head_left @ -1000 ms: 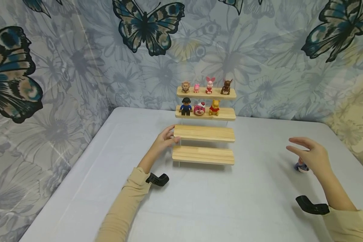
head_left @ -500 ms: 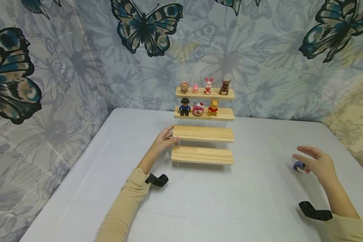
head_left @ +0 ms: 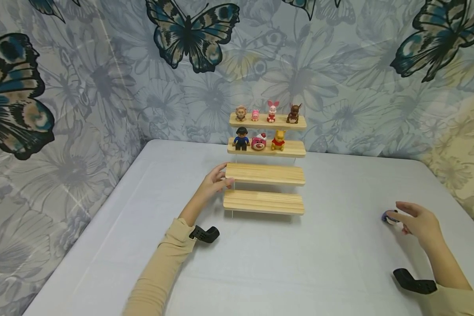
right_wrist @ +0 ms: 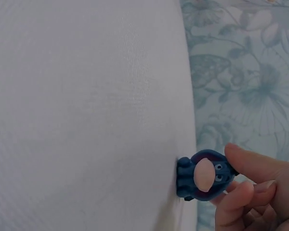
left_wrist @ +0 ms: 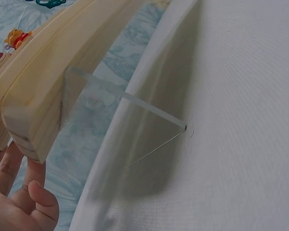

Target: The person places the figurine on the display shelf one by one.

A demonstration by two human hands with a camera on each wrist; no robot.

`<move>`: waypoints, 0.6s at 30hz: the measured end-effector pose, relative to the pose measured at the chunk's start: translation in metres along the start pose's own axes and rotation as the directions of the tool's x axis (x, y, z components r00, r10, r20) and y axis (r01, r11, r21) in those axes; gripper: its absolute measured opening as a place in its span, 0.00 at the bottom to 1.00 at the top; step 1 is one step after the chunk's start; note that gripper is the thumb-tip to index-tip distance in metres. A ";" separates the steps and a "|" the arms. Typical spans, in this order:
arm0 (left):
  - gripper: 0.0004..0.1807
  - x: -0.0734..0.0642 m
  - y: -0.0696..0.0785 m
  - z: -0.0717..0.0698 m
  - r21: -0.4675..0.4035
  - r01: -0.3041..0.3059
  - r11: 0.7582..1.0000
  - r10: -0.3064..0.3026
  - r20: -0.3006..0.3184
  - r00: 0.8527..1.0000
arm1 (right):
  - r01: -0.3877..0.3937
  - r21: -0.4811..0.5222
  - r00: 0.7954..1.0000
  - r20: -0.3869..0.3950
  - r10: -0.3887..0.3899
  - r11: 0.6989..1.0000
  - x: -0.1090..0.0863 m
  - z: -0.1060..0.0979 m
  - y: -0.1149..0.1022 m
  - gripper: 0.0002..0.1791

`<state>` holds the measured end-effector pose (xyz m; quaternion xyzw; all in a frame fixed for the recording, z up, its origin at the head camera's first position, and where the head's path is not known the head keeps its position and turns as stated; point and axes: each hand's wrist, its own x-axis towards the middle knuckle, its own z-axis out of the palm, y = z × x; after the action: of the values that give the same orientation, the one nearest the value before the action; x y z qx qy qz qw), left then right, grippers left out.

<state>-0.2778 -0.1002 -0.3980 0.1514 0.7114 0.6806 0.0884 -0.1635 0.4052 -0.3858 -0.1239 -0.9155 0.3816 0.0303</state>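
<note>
The tiered wooden display shelf (head_left: 266, 202) stands on the table. My left hand (head_left: 215, 182) grips the left end of its third board (head_left: 265, 174), thumb at the front and fingers at the back. In the left wrist view, the fingers (left_wrist: 36, 171) show beside the board ends. A blue donkey figurine (right_wrist: 202, 175) with a pale muzzle stands upright on the table at the right. My right hand (head_left: 420, 224) is spread around its head from one side. A gap shows between thumb and index finger; contact with the figurine is unclear.
Several small figurines stand on the top board (head_left: 262, 125), among them a pink piglet (head_left: 271, 113). The second board (head_left: 266, 152) bears a dark-haired doll (head_left: 241, 138), a pink bear (head_left: 259, 142) and a yellow bear (head_left: 278, 140). A white cloth (head_left: 332, 263) covers the table.
My right hand has moved down and slightly right beside the donkey figurine, which now shows to the left of the thumb. My left hand has stayed on the shelf.
</note>
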 end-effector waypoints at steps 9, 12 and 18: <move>0.35 0.002 0.000 0.001 -0.001 0.008 1.000 -0.008 -0.004 1.000 | -0.036 0.143 0.999 0.008 0.035 0.989 -0.006 0.000 0.009 0.06; 0.35 0.002 0.000 0.001 0.001 0.013 1.000 -0.013 -0.009 1.000 | -0.046 0.173 0.999 -0.004 0.047 0.984 -0.007 0.001 0.010 0.11; 0.36 0.001 0.001 0.001 0.007 0.023 1.000 -0.023 -0.016 1.000 | -0.035 0.161 0.998 -0.039 0.041 0.986 -0.007 0.003 0.011 0.12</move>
<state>-0.2786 -0.0988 -0.3971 0.1380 0.7162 0.6782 0.0899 -0.1547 0.4082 -0.3954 -0.1466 -0.8785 0.4517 0.0522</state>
